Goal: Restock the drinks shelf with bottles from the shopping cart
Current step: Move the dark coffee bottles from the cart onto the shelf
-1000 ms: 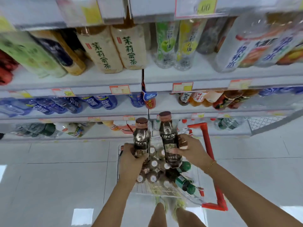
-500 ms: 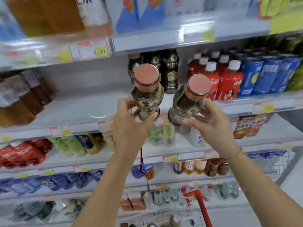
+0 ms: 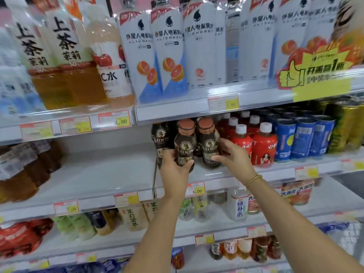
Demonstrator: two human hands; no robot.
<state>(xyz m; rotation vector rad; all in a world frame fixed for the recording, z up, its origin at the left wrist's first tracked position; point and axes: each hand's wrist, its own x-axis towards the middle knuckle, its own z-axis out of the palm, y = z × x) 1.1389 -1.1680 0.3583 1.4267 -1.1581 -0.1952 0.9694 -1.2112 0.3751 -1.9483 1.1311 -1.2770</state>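
Left hand (image 3: 174,170) is wrapped round the lower half of a dark brown-capped bottle (image 3: 185,142), thumb across the front of the label, holding it upright directly above the 6.00 price tag (image 3: 197,190). Right hand (image 3: 234,158) grips a second dark bottle (image 3: 208,140) of the same kind, fingers curled round its lower right side. A gold bead bracelet (image 3: 254,179) sits on that wrist, right of the tag.

The two held bottles stand side by side, touching or nearly so, over the front of the drinks shelf (image 3: 110,170) that carries the tag. Whether their bases rest on it cannot be told, since the hands cover them.

Above and left of the tag, just beside the left hand's bottle, a matching bottle (image 3: 160,138) stands on the same shelf. Above and right of the tag are red bottles with white caps (image 3: 263,146), then blue cans (image 3: 303,138), then yellow cans (image 3: 346,127) farthest out. High above the tag, one shelf up, stand tall white electrolyte-water bottles (image 3: 201,46), some printed with orange slices.
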